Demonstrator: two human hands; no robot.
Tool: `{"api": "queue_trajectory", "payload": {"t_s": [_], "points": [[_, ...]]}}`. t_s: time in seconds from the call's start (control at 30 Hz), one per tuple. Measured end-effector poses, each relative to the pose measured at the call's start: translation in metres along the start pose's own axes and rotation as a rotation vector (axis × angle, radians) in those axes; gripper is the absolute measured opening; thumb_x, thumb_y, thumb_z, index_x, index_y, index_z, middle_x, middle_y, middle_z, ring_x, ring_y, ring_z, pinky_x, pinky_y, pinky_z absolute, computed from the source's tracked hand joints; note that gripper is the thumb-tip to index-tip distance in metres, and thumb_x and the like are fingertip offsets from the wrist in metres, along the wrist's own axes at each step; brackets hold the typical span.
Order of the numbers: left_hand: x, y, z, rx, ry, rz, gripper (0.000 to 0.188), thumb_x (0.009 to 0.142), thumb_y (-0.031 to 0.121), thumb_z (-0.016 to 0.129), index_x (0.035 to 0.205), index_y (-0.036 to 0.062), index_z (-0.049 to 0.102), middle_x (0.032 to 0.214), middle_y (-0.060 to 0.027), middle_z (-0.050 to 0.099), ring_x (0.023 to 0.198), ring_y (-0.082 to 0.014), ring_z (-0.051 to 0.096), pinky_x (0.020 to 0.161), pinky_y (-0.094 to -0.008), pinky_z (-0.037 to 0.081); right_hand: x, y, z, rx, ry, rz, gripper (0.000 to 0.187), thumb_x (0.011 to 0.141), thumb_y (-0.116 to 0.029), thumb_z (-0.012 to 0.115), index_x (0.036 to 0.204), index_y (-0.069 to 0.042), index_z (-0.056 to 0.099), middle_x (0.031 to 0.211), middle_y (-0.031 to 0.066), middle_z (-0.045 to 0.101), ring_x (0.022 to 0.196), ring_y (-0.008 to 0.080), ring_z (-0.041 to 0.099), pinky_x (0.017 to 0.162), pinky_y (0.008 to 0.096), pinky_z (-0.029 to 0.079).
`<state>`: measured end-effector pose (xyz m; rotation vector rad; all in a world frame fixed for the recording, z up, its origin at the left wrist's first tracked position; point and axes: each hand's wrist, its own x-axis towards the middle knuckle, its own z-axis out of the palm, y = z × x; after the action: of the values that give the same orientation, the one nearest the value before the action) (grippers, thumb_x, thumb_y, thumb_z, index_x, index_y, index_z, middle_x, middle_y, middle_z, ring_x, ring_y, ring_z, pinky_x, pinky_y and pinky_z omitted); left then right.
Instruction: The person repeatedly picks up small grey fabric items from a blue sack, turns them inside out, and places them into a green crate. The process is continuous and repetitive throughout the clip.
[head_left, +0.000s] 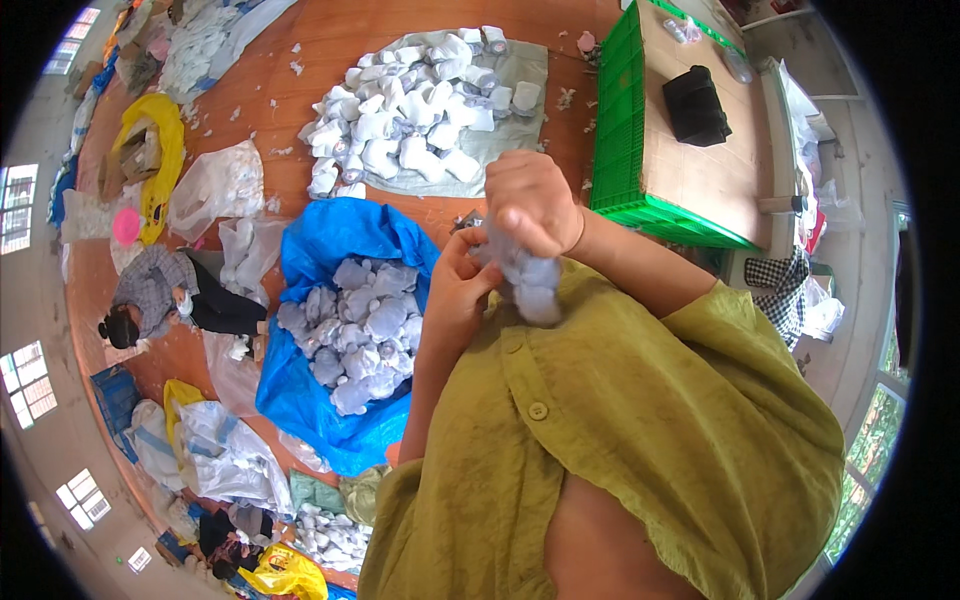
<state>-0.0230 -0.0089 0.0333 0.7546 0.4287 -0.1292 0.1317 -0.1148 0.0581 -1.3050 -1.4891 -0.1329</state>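
Note:
My left hand pinches a small grey plush piece in front of my chest, its fingertips on the fabric's left side. The plush hangs down, softly blurred, against my olive shirt. Just above it my right hand is closed in a fist with the thumb folded over. Whatever it grips is hidden by the fingers. To the left of my left arm, a blue plastic sack stands wide open, full of similar grey plush pieces.
White stuffed pieces lie heaped on a pale sheet ahead. At the right stands a green crate with a cardboard top bearing a black bag. Another person sits at the left among bags.

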Motion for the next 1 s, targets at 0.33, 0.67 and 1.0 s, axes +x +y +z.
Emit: {"api": "queue_trajectory", "payload": {"t_s": [0.33, 0.67, 1.0], "points": [[0.013, -0.005, 0.024, -0.029, 0.121, 0.189, 0.039, 0.076, 0.000, 0.058, 0.110, -0.0003, 0.038, 0.099, -0.0118, 0.054, 0.087, -0.0164, 0.058, 0.072, -0.0248, 0.048, 0.005, -0.008, 0.007, -0.141, -0.008, -0.119, 0.028, 0.078, -0.018, 0.051, 0.053, -0.010, 0.043, 0.054, 0.0040, 0.040, 0.049, 0.0237, 0.042, 0.045, 0.0350, 0.032], [0.019, -0.005, 0.025, -0.250, 0.011, 0.186, 0.043, 0.073, -0.001, 0.060, 0.111, 0.0039, 0.040, 0.101, -0.0090, 0.051, 0.089, -0.0176, 0.055, 0.080, -0.0314, 0.047, -0.010, 0.010, 0.003, 0.069, 0.250, 0.311, 0.034, 0.086, -0.016, 0.047, 0.055, -0.004, 0.040, 0.054, 0.0087, 0.038, 0.050, 0.0248, 0.041, 0.048, 0.0359, 0.031], [0.027, -0.012, 0.009, 0.352, 0.478, 0.650, 0.041, 0.075, -0.003, 0.068, 0.104, 0.0054, 0.040, 0.103, -0.0088, 0.048, 0.093, -0.0168, 0.051, 0.079, -0.0295, 0.045, -0.004, -0.009, 0.006, 0.200, -0.078, 1.486, 0.049, 0.084, -0.039, 0.062, 0.108, 0.002, 0.049, 0.070, 0.0066, 0.056, 0.063, 0.0156, 0.056, 0.060, 0.0285, 0.048]]}}
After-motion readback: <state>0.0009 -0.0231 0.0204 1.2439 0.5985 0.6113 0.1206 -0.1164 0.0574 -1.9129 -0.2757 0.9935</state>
